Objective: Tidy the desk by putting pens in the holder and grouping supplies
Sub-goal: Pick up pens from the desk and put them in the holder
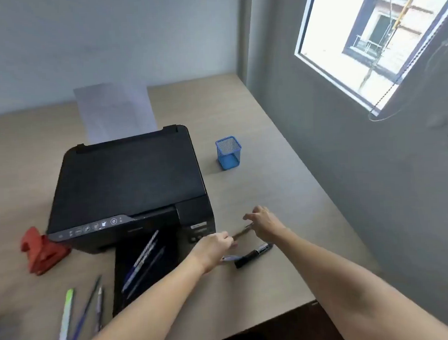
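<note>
Both hands (pixel 265 223) grip one blurred pen (pixel 239 233), near the desk's (pixel 282 172) right edge.

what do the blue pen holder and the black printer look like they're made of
The blue square pen holder looks like painted wire mesh, likely metal: its walls show a fine see-through grid under a solid rim. The black box-shaped printer looks like moulded plastic, matte on the lid with a slightly glossier control strip; the blur leaves the finish uncertain.
</note>
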{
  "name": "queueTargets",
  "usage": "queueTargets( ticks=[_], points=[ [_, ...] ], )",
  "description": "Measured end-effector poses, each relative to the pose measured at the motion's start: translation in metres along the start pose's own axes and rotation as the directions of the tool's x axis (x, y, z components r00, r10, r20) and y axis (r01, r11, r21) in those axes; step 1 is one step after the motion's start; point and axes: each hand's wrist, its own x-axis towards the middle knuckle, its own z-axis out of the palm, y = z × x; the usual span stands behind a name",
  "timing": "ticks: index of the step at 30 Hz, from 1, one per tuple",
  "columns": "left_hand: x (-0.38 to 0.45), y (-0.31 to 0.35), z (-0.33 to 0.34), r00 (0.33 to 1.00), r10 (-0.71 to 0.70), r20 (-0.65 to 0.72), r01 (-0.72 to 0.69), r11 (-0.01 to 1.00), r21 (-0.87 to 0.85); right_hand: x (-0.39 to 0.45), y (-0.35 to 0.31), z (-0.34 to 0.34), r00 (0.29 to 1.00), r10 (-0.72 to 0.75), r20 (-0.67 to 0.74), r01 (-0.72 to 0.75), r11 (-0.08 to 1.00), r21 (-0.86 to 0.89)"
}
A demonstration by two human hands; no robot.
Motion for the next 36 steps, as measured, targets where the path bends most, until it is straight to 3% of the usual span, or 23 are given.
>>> queueTargets(
  ticks=[3, 9, 12, 16, 19, 24, 26, 29, 33, 36],
  points=[
    [0.014, -0.001, 0.012, 0.984, -0.163, 0.067, 0.161, 0.986, 0.032, 0.010, 0.000, 0.017, 0.994, -0.103, 0.038, 0.106, 0.988, -0.112],
    [0.027, 0.003, 0.030, 0.951, -0.291, 0.103, 0.276, 0.951, 0.141, 0.018, 0.037, 0.022, 0.982, -0.164, 0.094, 0.182, 0.955, -0.233],
    [0.031, 0.005, 0.032, 0.953, -0.299, 0.046, 0.290, 0.948, 0.133, 0.012, 0.055, 0.008, 0.982, -0.159, 0.104, 0.168, 0.982, -0.085],
    [0.026, 0.002, 0.050, 0.949, -0.315, -0.032, 0.316, 0.949, 0.008, -0.011, 0.067, -0.002, 0.984, -0.178, 0.007, 0.177, 0.982, 0.069],
    [0.010, 0.006, 0.053, 0.954, -0.298, -0.019, 0.295, 0.952, -0.083, -0.031, 0.065, 0.013, 0.968, -0.249, 0.002, 0.249, 0.966, 0.074],
    [-0.003, -0.005, 0.058, 0.958, -0.274, 0.090, 0.278, 0.960, -0.040, -0.040, 0.067, 0.036, 0.952, -0.297, 0.072, 0.299, 0.954, -0.016],
    [-0.003, -0.009, 0.063, 0.956, -0.287, 0.064, 0.284, 0.958, 0.049, -0.039, 0.066, 0.039, 0.950, -0.308, 0.060, 0.311, 0.949, -0.044],
    [0.000, -0.003, 0.049, 0.946, -0.302, 0.119, 0.307, 0.952, -0.022, -0.031, 0.075, 0.035, 0.951, -0.310, 0.014, 0.310, 0.948, -0.075],
    [0.009, 0.017, -0.007, 0.944, -0.298, 0.143, 0.322, 0.926, -0.196, -0.015, 0.109, 0.005, 0.978, -0.195, -0.069, 0.189, 0.979, -0.078],
    [0.029, 0.012, -0.073, 0.957, -0.274, 0.095, 0.290, 0.890, -0.352, 0.016, 0.115, -0.044, 0.980, 0.020, -0.197, 0.001, 0.994, 0.108]
  ],
)
